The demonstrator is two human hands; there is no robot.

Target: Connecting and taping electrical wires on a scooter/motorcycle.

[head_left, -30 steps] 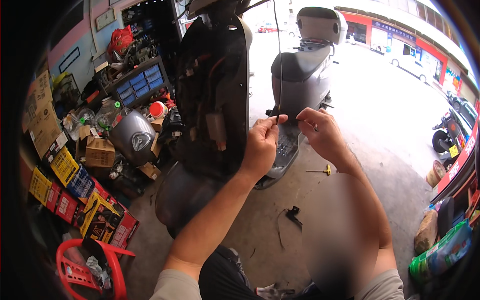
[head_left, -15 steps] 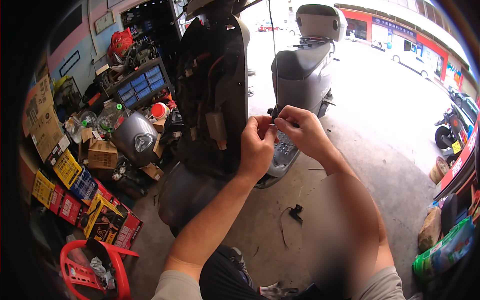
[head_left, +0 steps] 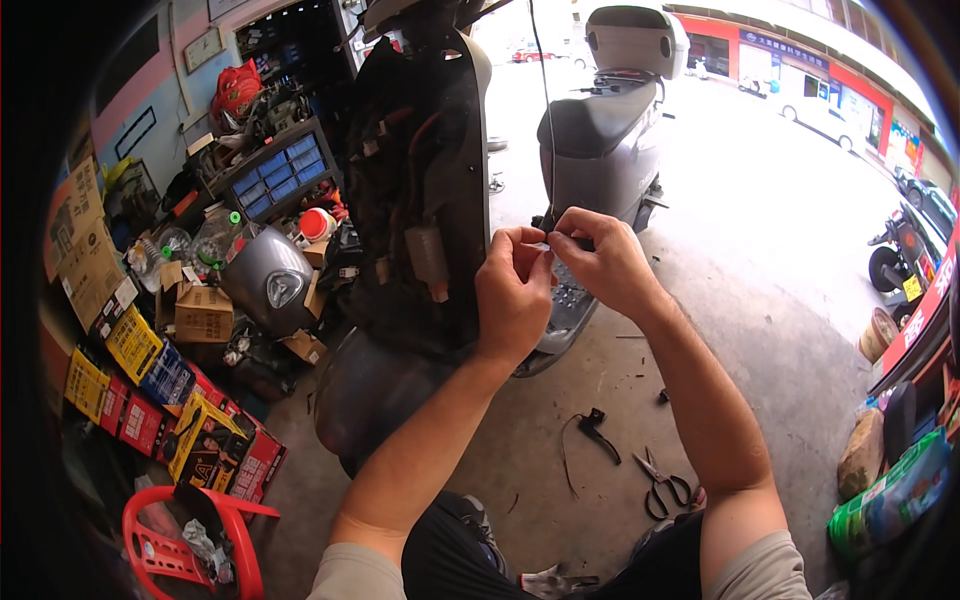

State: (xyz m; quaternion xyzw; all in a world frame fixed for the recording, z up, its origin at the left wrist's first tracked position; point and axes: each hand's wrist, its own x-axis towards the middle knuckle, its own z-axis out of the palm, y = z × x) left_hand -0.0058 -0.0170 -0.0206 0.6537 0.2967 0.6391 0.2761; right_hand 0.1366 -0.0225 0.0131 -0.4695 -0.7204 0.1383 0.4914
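"What is the place?"
"A cluttered workshop, with a grey concrete floor [head_left: 770, 390] running out to a bright street [head_left: 750, 180] at the upper right."
"Biggest thing in it?"
"A scooter [head_left: 595, 180], its uncovered front towards the person, dark inner parts and wiring showing; a pale top box [head_left: 635, 42] sits behind the seat."
"Next down?"
"A heap of boxes and parts [head_left: 203, 312] fills the left side, a grey body panel [head_left: 265, 268] among it. Below is a red plastic chair [head_left: 247, 535]."
"And the hands?"
"The left hand [head_left: 515, 285] and right hand [head_left: 605, 260] meet before the scooter's footboard, fingers curled nearly closed, thumb and forefinger of each pinched together."
"Anything smaller?"
"On the floor near the right forearm, scissors with black handles [head_left: 665, 488]; just left of them, a black lever-like part [head_left: 603, 442] with a thin wire."
"So what is pinched?"
"The lower end of a thin dark cable [head_left: 548, 110] that comes down from the top edge to the fingertips. They cover that end, so I can't tell exactly what each hand grips."
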